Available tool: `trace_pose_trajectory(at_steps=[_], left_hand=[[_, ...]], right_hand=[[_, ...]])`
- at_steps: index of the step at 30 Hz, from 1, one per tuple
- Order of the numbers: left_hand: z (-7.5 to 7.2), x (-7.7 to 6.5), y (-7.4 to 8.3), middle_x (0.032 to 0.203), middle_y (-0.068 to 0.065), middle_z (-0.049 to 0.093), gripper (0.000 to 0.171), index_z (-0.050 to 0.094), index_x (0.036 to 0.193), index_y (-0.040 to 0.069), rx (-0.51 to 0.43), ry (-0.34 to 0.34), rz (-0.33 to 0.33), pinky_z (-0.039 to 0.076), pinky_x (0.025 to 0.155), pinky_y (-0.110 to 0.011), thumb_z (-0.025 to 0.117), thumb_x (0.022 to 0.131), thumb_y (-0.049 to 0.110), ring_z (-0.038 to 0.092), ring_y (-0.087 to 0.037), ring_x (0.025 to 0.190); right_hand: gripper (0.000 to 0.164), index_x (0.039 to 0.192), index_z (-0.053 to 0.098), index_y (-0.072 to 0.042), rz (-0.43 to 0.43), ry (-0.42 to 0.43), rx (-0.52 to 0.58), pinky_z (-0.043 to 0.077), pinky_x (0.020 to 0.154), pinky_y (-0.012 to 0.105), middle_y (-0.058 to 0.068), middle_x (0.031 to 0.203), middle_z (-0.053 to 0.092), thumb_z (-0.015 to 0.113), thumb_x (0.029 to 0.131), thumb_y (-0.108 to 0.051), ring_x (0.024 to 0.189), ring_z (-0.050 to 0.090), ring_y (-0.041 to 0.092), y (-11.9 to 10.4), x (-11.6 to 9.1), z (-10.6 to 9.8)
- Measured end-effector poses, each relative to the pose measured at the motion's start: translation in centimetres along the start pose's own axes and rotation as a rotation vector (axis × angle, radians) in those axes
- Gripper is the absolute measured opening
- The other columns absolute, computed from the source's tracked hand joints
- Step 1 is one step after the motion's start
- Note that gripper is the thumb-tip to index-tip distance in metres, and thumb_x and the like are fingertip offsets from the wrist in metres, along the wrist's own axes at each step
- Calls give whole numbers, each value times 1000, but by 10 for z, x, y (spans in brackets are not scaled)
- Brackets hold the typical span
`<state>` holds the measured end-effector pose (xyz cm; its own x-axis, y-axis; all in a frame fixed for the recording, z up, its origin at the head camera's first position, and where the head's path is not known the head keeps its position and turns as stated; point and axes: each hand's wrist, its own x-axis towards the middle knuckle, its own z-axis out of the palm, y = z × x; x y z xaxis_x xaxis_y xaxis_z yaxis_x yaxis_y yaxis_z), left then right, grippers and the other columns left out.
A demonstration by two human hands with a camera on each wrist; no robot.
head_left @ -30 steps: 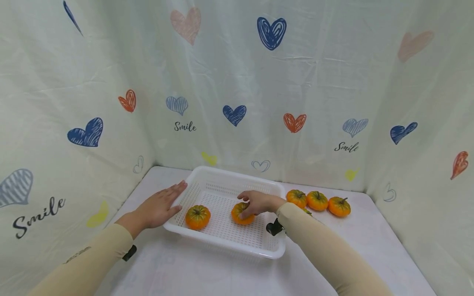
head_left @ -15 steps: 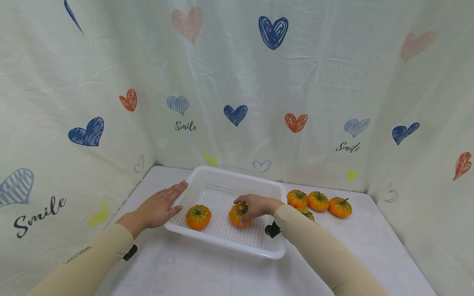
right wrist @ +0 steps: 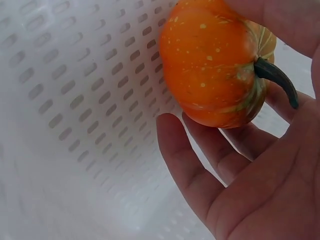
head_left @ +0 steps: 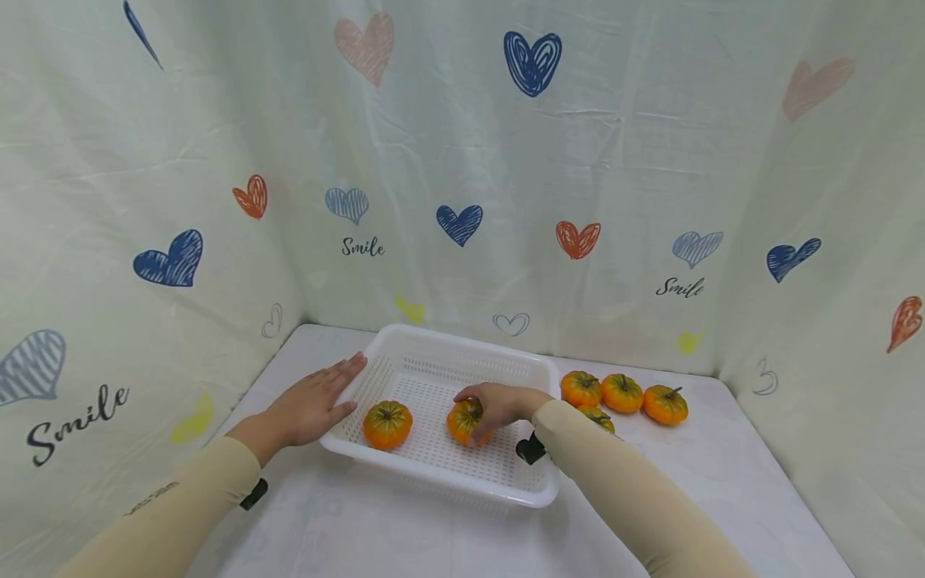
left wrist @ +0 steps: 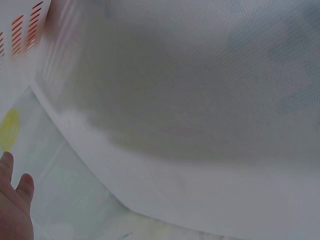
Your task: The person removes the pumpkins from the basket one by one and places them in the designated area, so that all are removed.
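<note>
A white perforated plastic basket [head_left: 441, 474] stands on the table. My left hand [head_left: 307, 405] rests with straight fingers against its left rim; the left wrist view catches only a few fingers [left wrist: 22, 187] at the edge. Inside the basket, my right hand [head_left: 502, 404] holds a small orange pumpkin [head_left: 458, 423] with a green top. In the right wrist view, the thumb lies over that pumpkin [right wrist: 210, 65] and the fingers curve around its other side, its dark stem pointing toward the palm. Another orange pumpkin [head_left: 387, 425] sits in the basket's left part.
Right of the basket, several more pumpkins [head_left: 621, 393] lie on the white table [head_left: 376, 530]; one is partly hidden by the right sleeve [head_left: 614, 466]. A curtain [head_left: 405, 144] printed with hearts closes off the back and sides.
My right hand and its pumpkin have shifted slightly left within the basket, mostly in the first half second. The left hand and basket have stayed in place.
</note>
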<state>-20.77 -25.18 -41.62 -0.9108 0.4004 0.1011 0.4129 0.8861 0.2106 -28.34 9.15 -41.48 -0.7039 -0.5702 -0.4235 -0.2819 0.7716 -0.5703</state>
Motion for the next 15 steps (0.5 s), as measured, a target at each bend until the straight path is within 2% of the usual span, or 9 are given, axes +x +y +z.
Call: trace_pose_trajectory(at_steps=[4,15], left_hand=[[1,0,0,163,-14,23,73,22,158,5,4,3,4,24,115,-58,55,101,35,28,-38,145],[0,0,1,163,-13,23,73,22,158,5,9,4,-1,23,116,-57,55,101,36,27,-37,146]], right_hand=[[70,138,57,-23,1,12,-7,40,109,47,-1,134,56,89,75,-24,117,51,20,1,2,1],[71,142,54,-20,-49,62,-42,41,108,43,-2,135,56,85,79,-28,117,52,18,-3,6,-5]])
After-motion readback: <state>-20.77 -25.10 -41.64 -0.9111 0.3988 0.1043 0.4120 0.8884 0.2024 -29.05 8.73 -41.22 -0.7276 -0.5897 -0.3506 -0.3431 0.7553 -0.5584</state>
